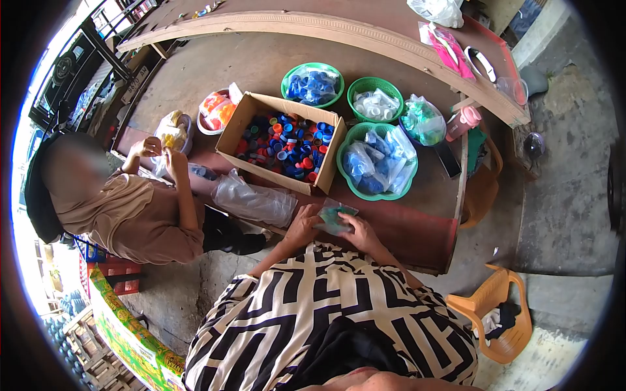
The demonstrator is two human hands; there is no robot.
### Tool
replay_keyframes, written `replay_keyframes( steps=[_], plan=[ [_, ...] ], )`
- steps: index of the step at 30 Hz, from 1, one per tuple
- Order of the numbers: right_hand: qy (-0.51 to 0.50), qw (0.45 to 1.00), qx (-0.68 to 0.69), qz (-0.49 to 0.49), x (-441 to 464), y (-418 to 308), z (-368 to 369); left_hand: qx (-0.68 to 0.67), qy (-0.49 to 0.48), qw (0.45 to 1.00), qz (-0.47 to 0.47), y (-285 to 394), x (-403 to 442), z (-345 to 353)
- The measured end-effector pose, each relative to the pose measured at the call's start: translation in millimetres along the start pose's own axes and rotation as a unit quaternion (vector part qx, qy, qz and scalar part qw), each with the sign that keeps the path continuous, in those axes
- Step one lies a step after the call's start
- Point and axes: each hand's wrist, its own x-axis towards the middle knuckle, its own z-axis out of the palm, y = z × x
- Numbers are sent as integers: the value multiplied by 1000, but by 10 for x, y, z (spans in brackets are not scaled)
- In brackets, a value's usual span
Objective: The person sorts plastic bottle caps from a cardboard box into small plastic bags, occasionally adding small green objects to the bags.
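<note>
Both my hands grip a small clear plastic bag (336, 214) with green pieces inside, held over the near edge of the table. My left hand (304, 225) closes on the bag's left side. On its right side, the fingers of my right hand (360, 233) are closed too. Just beyond my hands stands an open cardboard box (251, 171) of blue, red and dark bottle caps. To the right of the box is a light green basket (344, 184) filled with bagged blue items. Left of my hands lies a pile of clear plastic bags (253, 199).
More baskets of bagged items stand behind: a green basket (285, 93) with blue ones and another green basket (365, 83) with white ones. A phone (447, 159) and a pink tumbler (463, 122) lie at right. A co-worker (140, 202) sits at left; an orange chair (482, 300) stands behind right.
</note>
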Motion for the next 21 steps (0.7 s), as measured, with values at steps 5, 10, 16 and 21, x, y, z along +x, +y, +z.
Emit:
replay_keyframes(
  steps=[5, 10, 16, 21],
  plan=[
    [41, 997, 37, 58, 171, 66, -148, -92, 15, 995, -24, 70, 368, -122],
    [88, 990, 90, 63, 216, 35, -271, -186, 34, 981, -50, 177, 501, -225],
    [-10, 997, 65, 40, -94, 3, -159, -124, -50, 986, -100, 181, 50, -136],
    [-114, 992, 24, 57, -229, 356, 29, -150, -62, 980, -118, 16, -300, 107]
  ],
)
